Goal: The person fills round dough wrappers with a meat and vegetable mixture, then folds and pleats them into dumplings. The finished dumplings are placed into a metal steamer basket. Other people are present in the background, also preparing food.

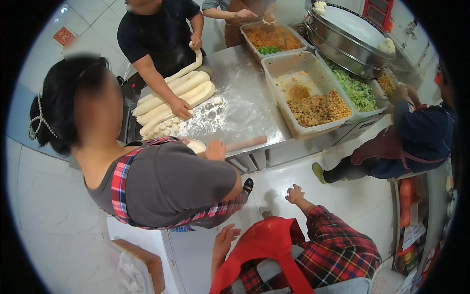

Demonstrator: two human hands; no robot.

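My left hand [226, 235] is raised in front of my red apron [257, 242], fingers slightly apart and holding nothing. It is nearest to the white cabinet [198, 253] and a co-worker's dark trousers. My right hand [295, 194], reaching from a red plaid sleeve [337, 239], hangs over the white tiled floor [282, 176] with its fingers spread and bent. It touches nothing. Before me a steel worktable [242, 99] carries thick dough ropes [176, 99], small dough pieces [165, 128] and a wooden rolling pin [249, 142].
Co-workers stand around the table, one close on my left, another at right by stacked steamers [349, 40]. Plastic tubs hold mixed filling [319, 108], chopped greens [354, 90] and orange shreds [271, 36]. A brown box [147, 261] sits at lower left, and shelves [407, 205] stand at right.
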